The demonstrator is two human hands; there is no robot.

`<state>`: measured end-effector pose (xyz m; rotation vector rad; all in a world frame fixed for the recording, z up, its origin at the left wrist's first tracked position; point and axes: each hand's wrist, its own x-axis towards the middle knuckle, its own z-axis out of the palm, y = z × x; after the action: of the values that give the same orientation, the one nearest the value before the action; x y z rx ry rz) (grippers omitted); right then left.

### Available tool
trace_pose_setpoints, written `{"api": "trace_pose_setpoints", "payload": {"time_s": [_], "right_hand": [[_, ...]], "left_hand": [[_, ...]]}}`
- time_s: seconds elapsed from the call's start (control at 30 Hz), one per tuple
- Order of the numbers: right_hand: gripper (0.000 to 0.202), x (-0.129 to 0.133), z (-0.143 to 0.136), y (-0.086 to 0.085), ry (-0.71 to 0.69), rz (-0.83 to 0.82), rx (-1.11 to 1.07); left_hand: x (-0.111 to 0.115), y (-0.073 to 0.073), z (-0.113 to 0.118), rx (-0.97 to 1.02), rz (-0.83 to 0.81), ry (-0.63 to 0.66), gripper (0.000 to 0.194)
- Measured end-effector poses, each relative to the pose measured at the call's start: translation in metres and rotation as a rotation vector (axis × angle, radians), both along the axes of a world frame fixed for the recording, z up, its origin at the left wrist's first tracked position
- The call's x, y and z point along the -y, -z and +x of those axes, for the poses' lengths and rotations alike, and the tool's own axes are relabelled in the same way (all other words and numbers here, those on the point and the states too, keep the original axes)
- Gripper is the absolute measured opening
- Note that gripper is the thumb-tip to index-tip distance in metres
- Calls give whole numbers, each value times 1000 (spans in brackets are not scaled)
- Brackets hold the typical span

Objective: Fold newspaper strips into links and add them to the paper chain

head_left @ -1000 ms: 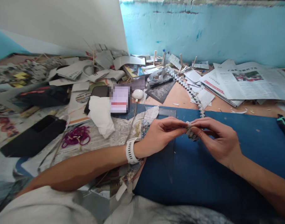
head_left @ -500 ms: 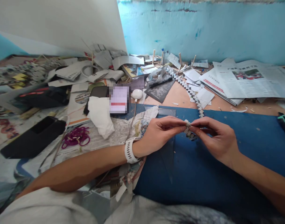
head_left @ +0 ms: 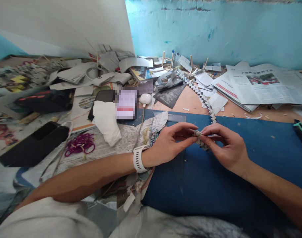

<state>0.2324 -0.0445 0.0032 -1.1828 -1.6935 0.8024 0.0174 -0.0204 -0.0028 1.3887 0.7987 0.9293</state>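
Observation:
Over the blue mat (head_left: 215,188), both hands meet at the end of a folded-paper chain (head_left: 202,142) made of newspaper. My left hand (head_left: 169,143) pinches it from the left with thumb and forefinger; a white watch strap (head_left: 140,160) circles that wrist. My right hand (head_left: 226,145) grips the same end from the right, fingertips close to the left thumb. Part of the chain is hidden behind the fingers. A zigzag length of folded paper (head_left: 202,97) runs from behind the right hand to the back; whether it joins the held end is hidden.
Newspaper sheets (head_left: 262,84) lie at the back right. A black marker (head_left: 170,85) rests on a dark sheet. Left stand a phone (head_left: 126,104), crumpled white tissue (head_left: 106,124), purple cord (head_left: 81,144) and a black case (head_left: 34,145). A clear set square (head_left: 178,172) lies on the mat.
My left fingers have shifted slightly and spread a little, with the thumb lower. The paper end between the fingertips has tilted. Both hands stay in nearly the same place.

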Motion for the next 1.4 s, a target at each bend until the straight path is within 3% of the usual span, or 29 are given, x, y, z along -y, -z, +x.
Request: {"api": "trace_pose_setpoints", "payload": {"time_s": [0.3,0.57,0.77,0.97,1.17,1.4], "right_hand": [[11,3,-2,-3,34,-78,-116],[23,3,-1,-1,39,-197,-223],[22,4,-2,-3,-46,-91,-248],[26,2,0,-6,-60,38,-190],[26,4,2,-2,-28,3,-141],[27,7,1,1,-23,87,-141]], "left_hand": [[4,-5,0,-23,145,55,22],[5,1,4,123,-4,-65,31],[4,-2,2,208,40,-31,18],[-1,-8,0,124,170,-75,11],[-7,-14,-1,116,79,-78,8],[-7,-14,-2,134,96,-9,9]]}}
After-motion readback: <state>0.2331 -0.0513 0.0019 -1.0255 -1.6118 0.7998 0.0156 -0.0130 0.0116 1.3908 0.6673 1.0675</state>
